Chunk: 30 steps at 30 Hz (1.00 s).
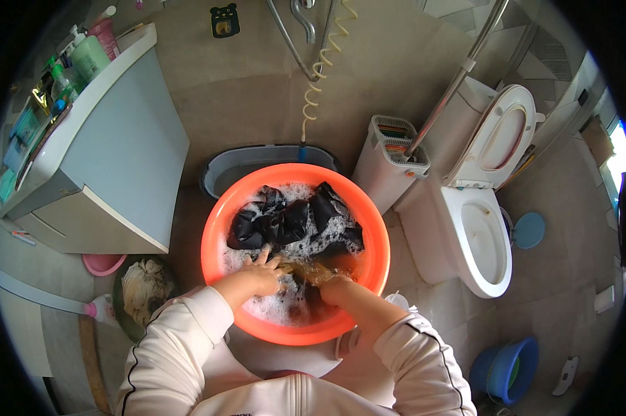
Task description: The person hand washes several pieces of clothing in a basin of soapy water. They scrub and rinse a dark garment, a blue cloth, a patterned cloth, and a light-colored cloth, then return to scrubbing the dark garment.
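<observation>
Before me is a round orange plastic basin (212,249) of brownish, sudsy water. Wet black fabric (295,221) lies bunched along its far half, partly above the foam. My left hand (261,275) rests at the near left of the fabric, palm down with fingers spread, its fingertips at the suds. My right hand (335,288) reaches into the water at the right of the basin. Its fingers are under the surface, so whether they grip anything is hidden. White foam (271,309) floats between the near rim and my hands.
A grey tub (224,164) stands behind the basin, below a coiled hose (313,96). To the right are a white mop bucket (378,161) with a mop pole (451,86), a toilet (484,244) and a blue bucket (492,369). At left, a cabinet (131,156) and a dark basin of cloth (144,291).
</observation>
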### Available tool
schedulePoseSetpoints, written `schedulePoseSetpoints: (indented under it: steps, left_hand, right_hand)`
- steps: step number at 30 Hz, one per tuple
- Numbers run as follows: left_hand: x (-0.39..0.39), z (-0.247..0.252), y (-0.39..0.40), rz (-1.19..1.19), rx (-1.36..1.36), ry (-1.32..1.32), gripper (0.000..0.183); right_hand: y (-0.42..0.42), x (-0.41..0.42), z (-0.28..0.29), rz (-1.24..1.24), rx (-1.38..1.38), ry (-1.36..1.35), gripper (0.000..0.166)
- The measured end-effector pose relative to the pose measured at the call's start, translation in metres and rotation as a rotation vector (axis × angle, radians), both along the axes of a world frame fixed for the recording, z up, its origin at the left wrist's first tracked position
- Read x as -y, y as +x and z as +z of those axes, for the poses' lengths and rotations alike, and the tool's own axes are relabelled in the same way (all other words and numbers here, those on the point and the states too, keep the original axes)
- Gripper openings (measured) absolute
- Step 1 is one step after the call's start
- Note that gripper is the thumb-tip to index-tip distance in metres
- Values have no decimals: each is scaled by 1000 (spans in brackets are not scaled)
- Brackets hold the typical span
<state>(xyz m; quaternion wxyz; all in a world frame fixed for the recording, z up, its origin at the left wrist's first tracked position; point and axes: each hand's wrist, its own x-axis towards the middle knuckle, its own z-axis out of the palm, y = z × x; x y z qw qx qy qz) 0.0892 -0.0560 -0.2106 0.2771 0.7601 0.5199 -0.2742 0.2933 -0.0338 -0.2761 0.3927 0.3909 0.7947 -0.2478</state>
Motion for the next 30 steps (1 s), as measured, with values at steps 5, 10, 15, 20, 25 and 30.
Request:
schedulePoseSetpoints:
  steps: [5,10,15,20,25,30]
  left_hand:
    - [7,13,7,252,284,473,47]
    - [-4,10,8,1291,915,-377,73]
    - [-3,10,6,1390,1621,-895,64]
    - [-3,-101,-12,836,2686,-1278,31]
    - [2,-20,-2,1551,1707,-852,19]
    - [26,31,21,1576,1481,-295,27]
  right_hand:
    - [2,1,57,-543,-639,331,45]
    - [-32,7,83,-944,-1161,641,35]
    - [-66,40,115,-658,-1636,577,23]
    - [-96,48,138,-432,-1820,351,23]
    - [-57,27,119,-414,-1299,705,23]
    - [-5,-1,84,-605,-494,601,26]
